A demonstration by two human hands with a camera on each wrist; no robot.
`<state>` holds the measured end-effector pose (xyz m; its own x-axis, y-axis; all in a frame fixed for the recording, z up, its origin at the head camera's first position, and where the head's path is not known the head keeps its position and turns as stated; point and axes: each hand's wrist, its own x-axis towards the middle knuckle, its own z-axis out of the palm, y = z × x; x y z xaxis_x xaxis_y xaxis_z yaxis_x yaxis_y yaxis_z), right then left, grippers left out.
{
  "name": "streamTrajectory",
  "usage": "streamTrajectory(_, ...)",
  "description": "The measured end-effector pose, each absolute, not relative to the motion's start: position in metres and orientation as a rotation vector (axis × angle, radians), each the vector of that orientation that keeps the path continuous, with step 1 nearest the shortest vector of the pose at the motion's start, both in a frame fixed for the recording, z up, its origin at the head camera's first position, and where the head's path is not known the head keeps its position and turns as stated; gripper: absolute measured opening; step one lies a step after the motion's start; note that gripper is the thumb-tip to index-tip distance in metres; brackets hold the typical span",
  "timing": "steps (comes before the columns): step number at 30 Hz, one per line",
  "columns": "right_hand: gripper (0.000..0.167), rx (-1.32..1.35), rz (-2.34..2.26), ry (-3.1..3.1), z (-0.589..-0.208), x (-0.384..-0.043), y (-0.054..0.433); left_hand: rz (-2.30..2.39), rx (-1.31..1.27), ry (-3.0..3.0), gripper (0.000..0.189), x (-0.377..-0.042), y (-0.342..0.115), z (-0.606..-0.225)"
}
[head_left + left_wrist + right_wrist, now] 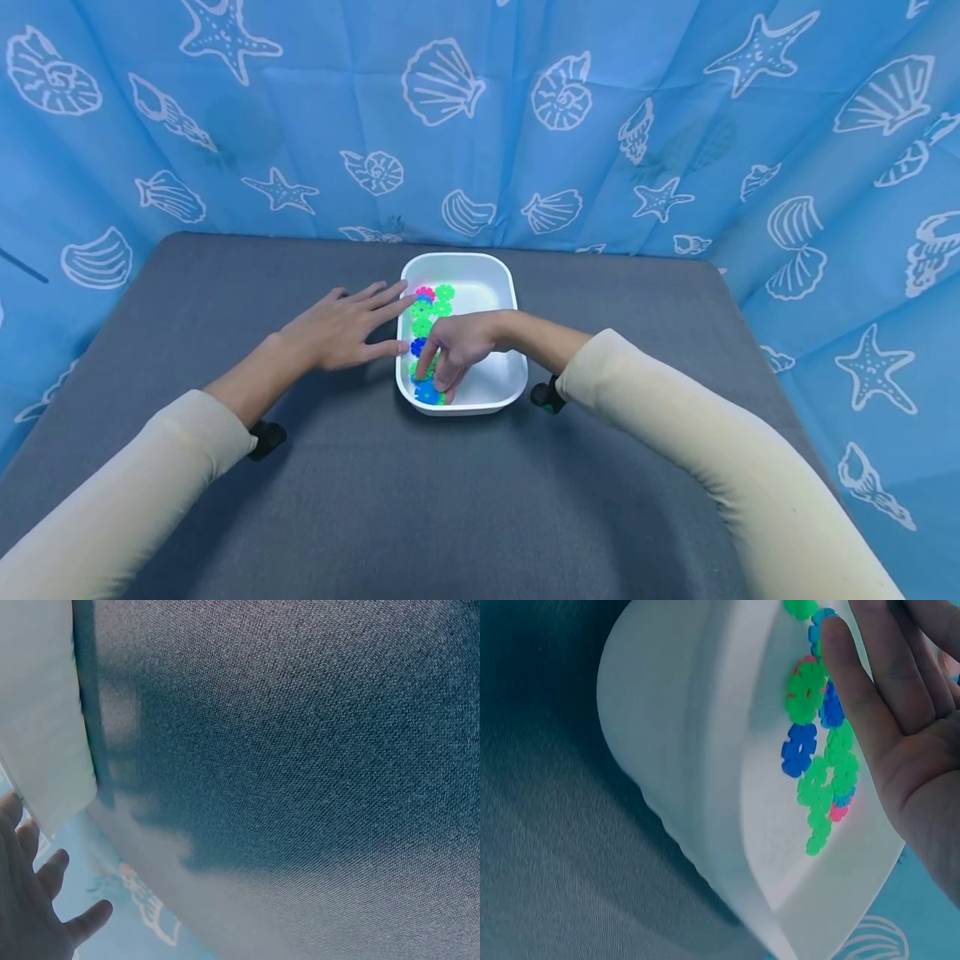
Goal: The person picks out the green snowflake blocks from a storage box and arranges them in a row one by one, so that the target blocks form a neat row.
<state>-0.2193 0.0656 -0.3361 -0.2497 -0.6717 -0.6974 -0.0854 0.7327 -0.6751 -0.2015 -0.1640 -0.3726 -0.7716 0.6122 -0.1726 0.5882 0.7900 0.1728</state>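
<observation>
1. Closest to me, the left sleeve and right sleeve, both cream, stretch forward over the gray counter; I see a small black device under the left cuff and another by the right.
2. The left hand lies beside the white tray, its fingers spread and straight. This grip is wide and holds nothing; its index finger and thumb reach the left rim, though I can't tell how firmly they touch.
3. The right hand comes over the tray's right side with its fingers pointing down among the discs. I can't tell how far this grip is closed or whether it pinches a disc, since my wrist view cuts off most of the fingertips.
4. Right at those fingers, in the tray's near left corner, I have a lighter blue disc with green showing at its edge.
5. Farther along the left wall I see a dark blue disc, then several green discs, then a pink disc overlapping a blue one.
6. Behind the counter hangs a blue curtain with white shells and starfish.
</observation>
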Motion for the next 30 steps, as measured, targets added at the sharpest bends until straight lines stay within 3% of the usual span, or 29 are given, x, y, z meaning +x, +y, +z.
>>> streamTrajectory(15,0.045,-0.619,-0.649,1.864,-0.303,-0.232,0.103,0.138,0.909,2.766,0.085,-0.202,-0.163,-0.371)
streamTrajectory(23,0.025,-0.579,-0.757,1.931,-0.289,-0.237,0.138,0.097,0.906,2.748,0.084,-0.204,-0.164,-0.37)
streamTrajectory(30,0.021,-0.535,-0.849,1.981,-0.285,-0.244,0.174,0.112,0.891,2.749,0.082,-0.205,-0.163,-0.369)
